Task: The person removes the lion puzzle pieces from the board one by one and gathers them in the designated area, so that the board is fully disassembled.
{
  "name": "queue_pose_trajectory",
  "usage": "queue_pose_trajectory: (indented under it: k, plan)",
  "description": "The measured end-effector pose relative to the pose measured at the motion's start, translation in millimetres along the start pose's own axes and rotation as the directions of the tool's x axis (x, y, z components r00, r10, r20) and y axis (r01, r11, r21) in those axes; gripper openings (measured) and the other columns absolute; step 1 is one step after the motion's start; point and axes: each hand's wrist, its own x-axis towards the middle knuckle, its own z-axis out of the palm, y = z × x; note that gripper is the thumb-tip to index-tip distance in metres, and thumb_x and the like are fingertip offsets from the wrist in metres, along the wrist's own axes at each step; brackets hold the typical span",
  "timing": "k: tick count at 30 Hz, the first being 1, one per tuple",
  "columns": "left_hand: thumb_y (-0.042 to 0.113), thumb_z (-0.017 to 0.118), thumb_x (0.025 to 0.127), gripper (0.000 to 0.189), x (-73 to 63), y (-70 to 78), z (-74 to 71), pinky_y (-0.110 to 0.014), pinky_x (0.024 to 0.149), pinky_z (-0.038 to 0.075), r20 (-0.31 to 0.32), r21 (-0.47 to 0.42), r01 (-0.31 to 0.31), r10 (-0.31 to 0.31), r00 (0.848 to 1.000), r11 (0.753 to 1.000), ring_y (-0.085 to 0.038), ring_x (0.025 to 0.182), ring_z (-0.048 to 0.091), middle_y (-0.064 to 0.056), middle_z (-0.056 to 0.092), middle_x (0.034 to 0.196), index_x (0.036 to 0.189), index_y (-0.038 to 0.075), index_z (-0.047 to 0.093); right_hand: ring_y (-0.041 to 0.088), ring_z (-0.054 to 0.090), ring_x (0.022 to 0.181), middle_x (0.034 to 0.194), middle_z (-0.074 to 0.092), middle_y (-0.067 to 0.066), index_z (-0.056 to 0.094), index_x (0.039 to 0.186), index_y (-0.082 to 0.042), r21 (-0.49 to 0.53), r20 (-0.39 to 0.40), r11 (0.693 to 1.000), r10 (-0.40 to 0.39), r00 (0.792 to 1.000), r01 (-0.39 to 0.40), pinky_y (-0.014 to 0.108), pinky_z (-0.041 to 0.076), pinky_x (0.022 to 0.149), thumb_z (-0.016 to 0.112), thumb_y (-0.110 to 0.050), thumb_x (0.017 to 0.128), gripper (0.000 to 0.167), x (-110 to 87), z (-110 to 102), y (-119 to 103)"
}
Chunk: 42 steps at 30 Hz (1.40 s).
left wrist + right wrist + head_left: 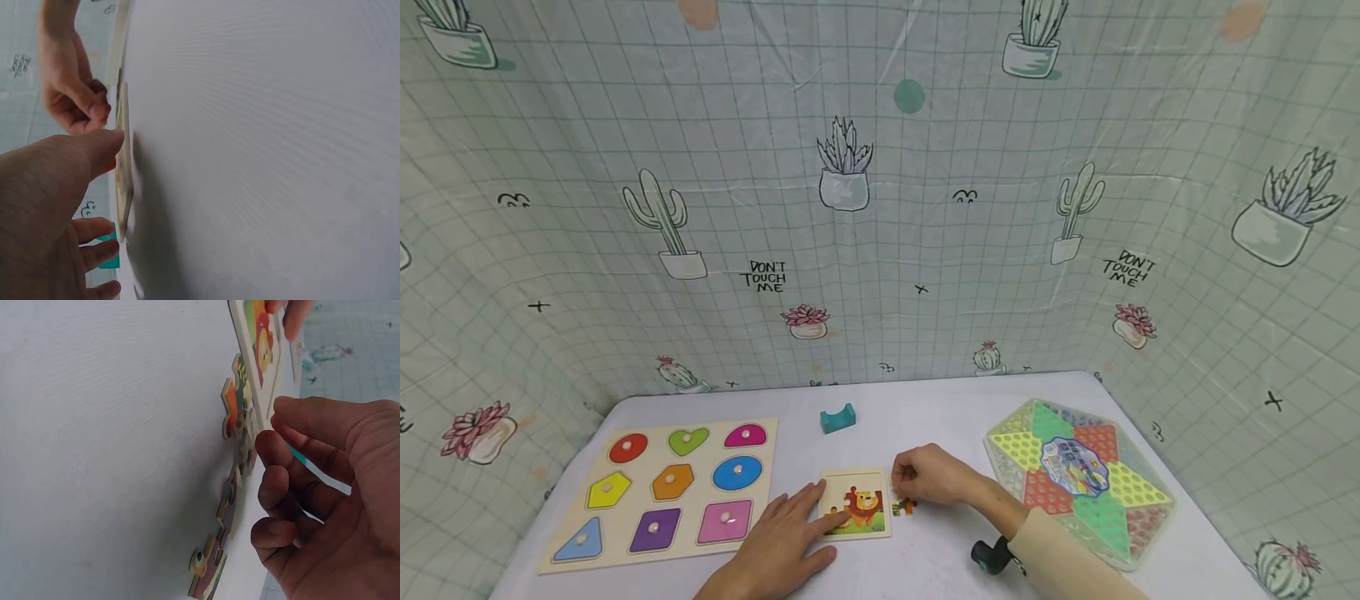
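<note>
A small wooden lion jigsaw board (889, 523) lies on the table, its picture partly filled in. My left hand (782, 537) spreads at its left side, with fingers reaching onto the frame and picture. Right of the board, my right hand (928, 473) hovers low with bent fingers, thumb close to the index finger. The frames do not show clearly whether a piece sits between those fingertips. Loose jigsaw pieces (904, 505) lie under and beside this hand; in the right wrist view a row of pieces (230, 403) runs along the table beside the board.
A wooden shape board (681, 454) with knobbed colored shapes occupies the left side. Behind the jigsaw sits a teal curved block (838, 418). On the right lies a hexagonal Chinese checkers board (1078, 487). A patterned cloth (880, 242) hangs behind the white table (940, 554).
</note>
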Motion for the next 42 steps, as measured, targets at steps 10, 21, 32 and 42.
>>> queue_pose_trajectory:
  k: [10,21,32,42]
  plan:
    - [0.054,0.062,0.094,0.053,10.0,10.8,4.1,-0.064,0.115,0.026,-0.044,0.023,-0.071,0.072,0.996,0.997,-0.033,0.148,0.031,-0.01,0.036,0.161,0.145,0.039,0.054,0.001,0.052,0.071,0.08,0.06,-0.014,0.073,0.095,-0.017,-0.04,-0.001,0.998,-0.046,0.999,0.046,0.019,0.047,0.066,0.071,-0.018,0.094,0.002,14.1,10.6,-15.5]
    - [0.057,0.056,0.097,0.056,16.4,16.8,10.2,-0.065,0.116,0.022,-0.02,0.041,-0.075,0.076,0.997,0.996,-0.033,0.152,0.023,-0.012,0.027,0.164,0.15,0.044,0.045,0.0,0.052,0.074,0.09,0.061,-0.012,0.077,0.114,-0.013,-0.096,0.02,0.991,-0.097,0.995,0.098,0.017,0.047,0.068,0.07,-0.015,0.093,0.023,27.6,26.8,-29.3]
    - [0.058,0.055,0.096,0.055,18.1,16.8,10.8,-0.068,0.114,0.024,0.006,0.064,-0.064,0.063,0.998,0.996,-0.034,0.152,0.022,-0.011,0.027,0.165,0.149,0.045,0.046,-0.001,0.052,0.075,0.093,0.061,-0.012,0.076,0.118,-0.014,-0.128,0.017,0.988,-0.083,0.996,0.084,0.017,0.047,0.07,0.071,-0.017,0.094,0.024,27.2,30.5,-31.2]
    - [0.058,0.054,0.097,0.054,17.9,15.9,10.6,-0.068,0.114,0.025,0.011,0.069,-0.07,0.069,0.998,0.995,-0.034,0.151,0.022,-0.011,0.027,0.164,0.149,0.046,0.046,-0.001,0.053,0.079,0.095,0.063,-0.012,0.075,0.118,-0.016,-0.129,0.019,0.989,-0.072,0.997,0.073,0.018,0.048,0.074,0.07,-0.018,0.095,0.023,27.4,30.8,-30.7]
